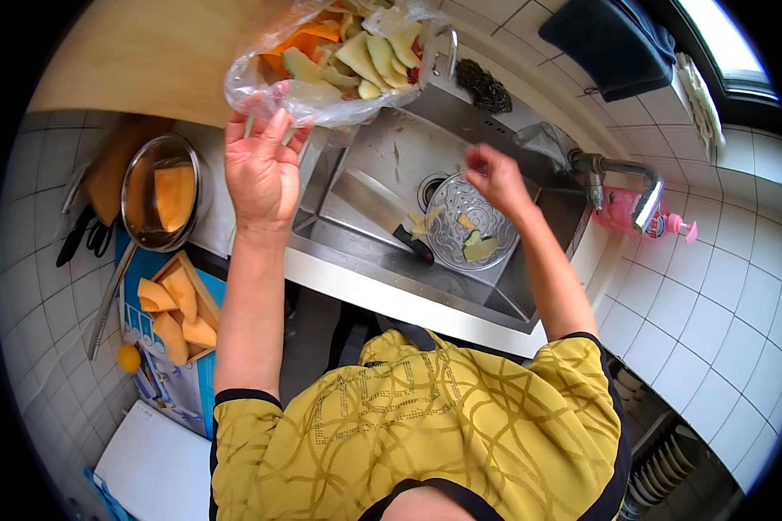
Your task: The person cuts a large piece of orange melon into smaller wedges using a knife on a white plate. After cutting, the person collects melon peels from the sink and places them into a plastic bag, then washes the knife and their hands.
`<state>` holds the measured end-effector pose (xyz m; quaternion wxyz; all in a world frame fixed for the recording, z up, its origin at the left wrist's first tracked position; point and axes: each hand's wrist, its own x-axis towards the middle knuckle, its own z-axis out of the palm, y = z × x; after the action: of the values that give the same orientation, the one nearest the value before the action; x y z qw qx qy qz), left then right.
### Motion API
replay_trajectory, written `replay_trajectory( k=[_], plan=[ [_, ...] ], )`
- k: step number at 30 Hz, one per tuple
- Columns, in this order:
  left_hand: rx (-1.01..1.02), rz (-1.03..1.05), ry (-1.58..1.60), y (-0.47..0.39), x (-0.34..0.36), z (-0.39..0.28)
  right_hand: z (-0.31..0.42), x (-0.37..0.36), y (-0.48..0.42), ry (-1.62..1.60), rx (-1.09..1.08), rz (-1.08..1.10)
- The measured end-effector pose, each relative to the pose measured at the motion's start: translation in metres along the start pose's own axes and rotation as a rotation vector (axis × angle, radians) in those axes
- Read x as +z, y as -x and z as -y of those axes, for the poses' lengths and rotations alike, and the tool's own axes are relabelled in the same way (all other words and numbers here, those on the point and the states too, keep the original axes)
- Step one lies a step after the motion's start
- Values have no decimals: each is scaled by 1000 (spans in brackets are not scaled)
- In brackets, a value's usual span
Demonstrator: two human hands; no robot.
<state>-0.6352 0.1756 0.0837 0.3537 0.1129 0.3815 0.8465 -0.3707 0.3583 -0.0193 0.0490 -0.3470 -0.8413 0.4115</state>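
My left hand (265,169) grips the near rim of a clear plastic bag (326,114), which is filled with melon rinds and orange peel (371,58). Over the steel sink (378,143), my right hand (498,179) is blurred, its fingers curled at the upper rim of a clear patterned bowl (449,251). Whether those fingers hold anything cannot be told. Green and yellowish peel scraps (481,249) lie in the bowl. A wide-bladed knife with a black handle (414,244) lies in the sink beside it, with pale scraps between them. The drain is partly covered by the bowl.
A metal tap (625,168) and a pink soap bottle (625,211) stand at the right. Dark scouring mesh (483,86) lies behind the sink. At the left are a steel bowl (197,215) with an orange melon piece, and a wooden tray (186,267) of melon wedges.
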Motion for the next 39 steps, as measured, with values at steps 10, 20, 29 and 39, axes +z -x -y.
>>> replay_trajectory(
  k=[10,20,29,39],
  plan=[
    [12,27,-71,-5,-9,4,-174,94,132,578,203,312],
    [24,-29,-109,-6,-3,6,-176,92,124,354,-120,178],
    [30,-23,-103,-8,-5,8,-166,105,115,435,115,237],
    [23,-24,-109,-7,-4,7,-144,102,85,208,122,32]
  ],
)
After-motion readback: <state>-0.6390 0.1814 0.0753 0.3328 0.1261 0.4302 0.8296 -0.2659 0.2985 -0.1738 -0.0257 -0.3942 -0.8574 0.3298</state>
